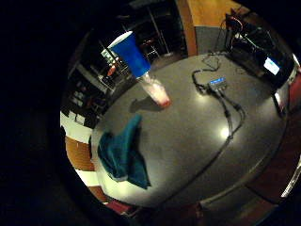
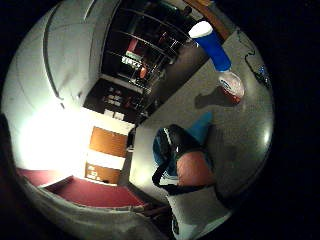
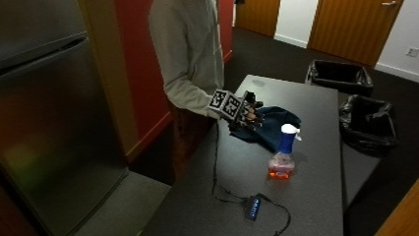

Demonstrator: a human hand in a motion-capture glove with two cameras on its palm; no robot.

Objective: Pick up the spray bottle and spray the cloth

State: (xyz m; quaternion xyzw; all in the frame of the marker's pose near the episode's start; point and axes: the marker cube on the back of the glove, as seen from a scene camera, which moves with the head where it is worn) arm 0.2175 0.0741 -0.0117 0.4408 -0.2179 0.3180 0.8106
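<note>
Grey table (image 3: pixel 308 196), spray bottle (image 3: pixel 283 152) holding red liquid, upright beside cloth (image 3: pixel 272 123)

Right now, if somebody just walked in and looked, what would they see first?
Probably the spray bottle with its blue top and reddish liquid, standing upright on the grey table. Just beyond it lies a crumpled teal cloth near the table's edge, and the person's gloved right hand is over that cloth, apart from the bottle. A small black box with cables lies on the near end of the table.
</note>
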